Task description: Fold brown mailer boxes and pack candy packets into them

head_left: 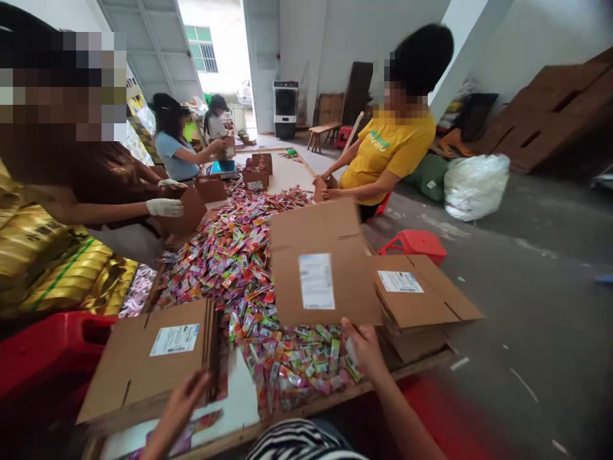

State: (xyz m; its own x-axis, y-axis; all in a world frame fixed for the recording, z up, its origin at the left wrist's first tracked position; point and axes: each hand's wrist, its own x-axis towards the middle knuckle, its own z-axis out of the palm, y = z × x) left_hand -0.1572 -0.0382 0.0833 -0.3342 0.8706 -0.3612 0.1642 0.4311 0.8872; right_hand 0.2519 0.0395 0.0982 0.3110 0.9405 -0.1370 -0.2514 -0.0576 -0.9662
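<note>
My right hand (364,345) grips the near edge of a flattened cardboard box (320,255) with a white label, lifted and tilted above the heap of colourful candy packets (239,255). My left hand (184,396) rests at the near edge of a stack of flat labelled cardboard boxes (143,358) at the table's front left, fingers touching the cardboard. A second stack of flat boxes (421,297) lies at the table's right corner, just right of the lifted box.
A person in a yellow shirt (387,153) works across the table on the right; a gloved person (163,206) folds a box on the left. Gold foil bundles (52,262), a red crate (43,348), a red stool (414,243) and a white bag (474,185) stand around.
</note>
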